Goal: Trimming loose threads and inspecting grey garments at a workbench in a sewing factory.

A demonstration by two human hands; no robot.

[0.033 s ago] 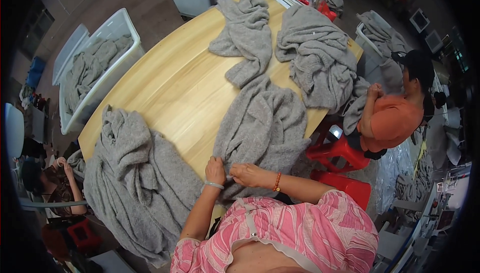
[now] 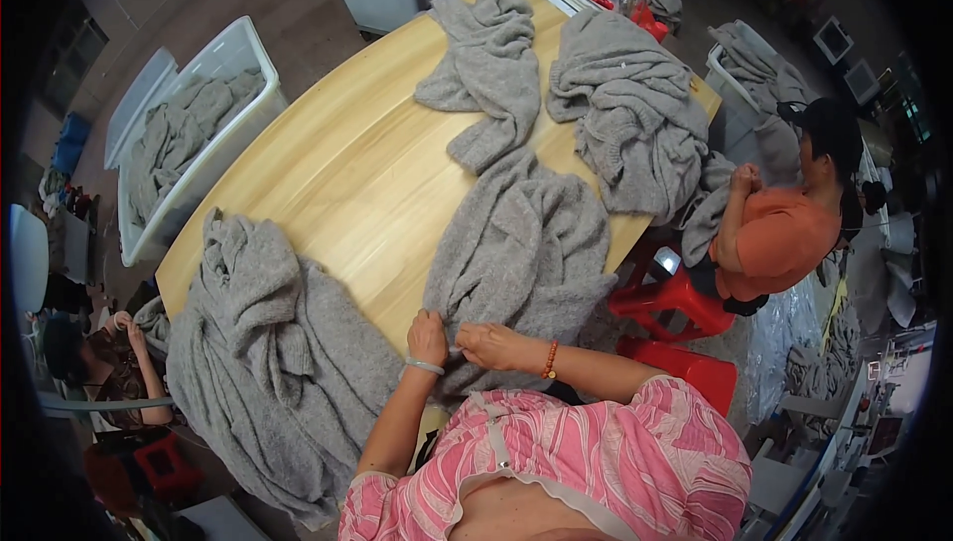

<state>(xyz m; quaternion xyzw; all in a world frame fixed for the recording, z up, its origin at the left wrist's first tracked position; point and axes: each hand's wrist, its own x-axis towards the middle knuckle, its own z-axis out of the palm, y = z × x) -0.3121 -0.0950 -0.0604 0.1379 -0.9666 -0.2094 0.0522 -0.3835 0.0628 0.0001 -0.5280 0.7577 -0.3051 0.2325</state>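
A fluffy grey knit garment lies bunched along the near right part of the wooden table, its lower end hanging toward my lap. At its near edge my left hand is closed, fingers curled, pinching the knit. Just to the right, with a small gap between, my right hand also grips the cloth, thumb and fingers pressed together. Whatever small detail lies between the fingertips is too small to make out. A second heap of grey knitwear drapes over the table edge left of my left forearm.
More grey knits are piled at the far right; another garment stretches beyond mine. A co-worker in an orange shirt sits right, near red stools. A white bin of knitwear stands left. Other people work far off and at left.
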